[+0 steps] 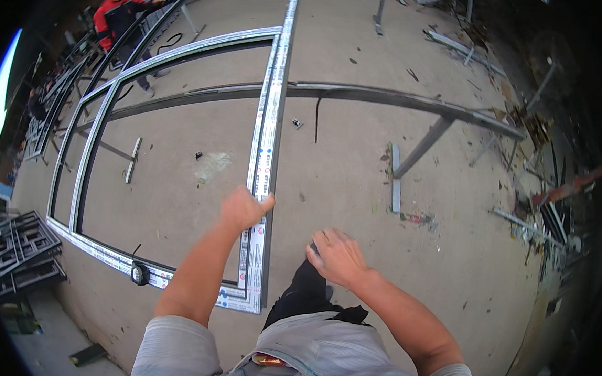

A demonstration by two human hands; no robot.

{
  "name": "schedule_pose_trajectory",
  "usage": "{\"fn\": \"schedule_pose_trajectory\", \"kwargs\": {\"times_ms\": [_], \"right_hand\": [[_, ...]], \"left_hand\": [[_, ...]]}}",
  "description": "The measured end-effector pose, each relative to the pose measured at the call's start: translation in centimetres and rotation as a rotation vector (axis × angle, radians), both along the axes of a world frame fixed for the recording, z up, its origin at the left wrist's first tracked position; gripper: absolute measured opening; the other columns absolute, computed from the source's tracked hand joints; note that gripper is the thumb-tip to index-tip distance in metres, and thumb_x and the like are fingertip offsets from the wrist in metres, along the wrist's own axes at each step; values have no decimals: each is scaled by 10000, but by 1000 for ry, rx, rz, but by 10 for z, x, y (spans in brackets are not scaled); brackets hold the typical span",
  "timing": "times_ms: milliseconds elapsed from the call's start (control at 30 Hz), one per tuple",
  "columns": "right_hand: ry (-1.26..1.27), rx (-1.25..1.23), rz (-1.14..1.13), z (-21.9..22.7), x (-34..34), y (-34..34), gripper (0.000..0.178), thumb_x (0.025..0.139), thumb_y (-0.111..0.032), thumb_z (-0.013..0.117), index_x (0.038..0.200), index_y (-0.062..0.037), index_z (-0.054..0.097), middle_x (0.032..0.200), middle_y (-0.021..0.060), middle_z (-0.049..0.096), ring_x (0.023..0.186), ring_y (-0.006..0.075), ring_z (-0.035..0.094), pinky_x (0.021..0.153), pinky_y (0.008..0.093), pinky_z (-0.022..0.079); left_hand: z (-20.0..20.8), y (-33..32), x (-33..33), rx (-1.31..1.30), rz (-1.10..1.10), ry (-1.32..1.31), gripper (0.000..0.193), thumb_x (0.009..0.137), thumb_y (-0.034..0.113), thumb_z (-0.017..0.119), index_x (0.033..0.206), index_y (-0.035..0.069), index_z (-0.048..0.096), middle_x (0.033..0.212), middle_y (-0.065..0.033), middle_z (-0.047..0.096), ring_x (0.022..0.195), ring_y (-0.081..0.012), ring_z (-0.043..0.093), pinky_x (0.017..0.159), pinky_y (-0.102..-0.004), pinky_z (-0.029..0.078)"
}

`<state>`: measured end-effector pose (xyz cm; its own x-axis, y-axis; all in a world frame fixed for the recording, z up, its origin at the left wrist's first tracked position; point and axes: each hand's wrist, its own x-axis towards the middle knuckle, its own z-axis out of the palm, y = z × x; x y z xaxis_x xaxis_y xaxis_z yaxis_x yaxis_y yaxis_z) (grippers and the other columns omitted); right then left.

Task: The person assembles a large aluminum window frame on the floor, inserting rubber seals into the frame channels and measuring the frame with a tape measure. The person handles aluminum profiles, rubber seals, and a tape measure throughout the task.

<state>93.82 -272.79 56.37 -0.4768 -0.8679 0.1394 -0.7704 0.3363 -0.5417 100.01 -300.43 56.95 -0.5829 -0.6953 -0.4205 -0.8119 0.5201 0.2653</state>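
Note:
A large metal window or door frame (265,137), covered in white printed protective film, lies across a grey support rail at my left. My left hand (244,209) is closed round its right-hand long bar, thumb over the top, near the close corner. In front of my dark trousers, my right hand (341,258) is held apart from the frame with its fingers curled in. Something dark shows at those fingertips, but I cannot tell it from the trouser leg. On the frame's near bar rests a small round black-and-white thing (140,273), shaped like a tape measure.
The grey rail (403,101) runs left to right on legs with flat feet (396,180). A person in a red and dark jacket (118,18) stands at the far left by other frames. Smaller frames (21,250) are piled at left; scrap metal (554,217) lies at right.

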Motion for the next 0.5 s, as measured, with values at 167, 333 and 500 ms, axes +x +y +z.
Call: {"fn": "schedule_pose_trajectory", "kwargs": {"times_ms": [167, 333, 500], "right_hand": [[90, -77, 174, -7, -72, -40, 221, 997, -246, 700, 980, -38, 629, 979, 134, 646, 963, 352, 668, 852, 475, 560], [110, -148, 352, -8, -144, -103, 216, 997, -244, 697, 1060, -42, 658, 1061, 139, 639, 1049, 346, 628, 928, 471, 530], [154, -297, 519, -9, -202, -175, 236, 994, -237, 690, 1091, -26, 648, 1110, 157, 639, 1080, 368, 615, 958, 491, 512]], "left_hand": [[-3, 3, 2, -16, 21, -44, 892, 872, 680, 738, 1238, -129, 645, 1175, -331, 745, 1155, -454, 730, 1007, -481, 579], [-3, 3, 1, -20, 44, -72, 853, 855, 682, 742, 1166, -108, 656, 1084, -308, 761, 1029, -460, 757, 955, -495, 596], [0, 4, 1, -12, 51, -124, 839, 845, 692, 736, 1137, -90, 643, 1034, -302, 765, 987, -447, 766, 913, -499, 598]]}}
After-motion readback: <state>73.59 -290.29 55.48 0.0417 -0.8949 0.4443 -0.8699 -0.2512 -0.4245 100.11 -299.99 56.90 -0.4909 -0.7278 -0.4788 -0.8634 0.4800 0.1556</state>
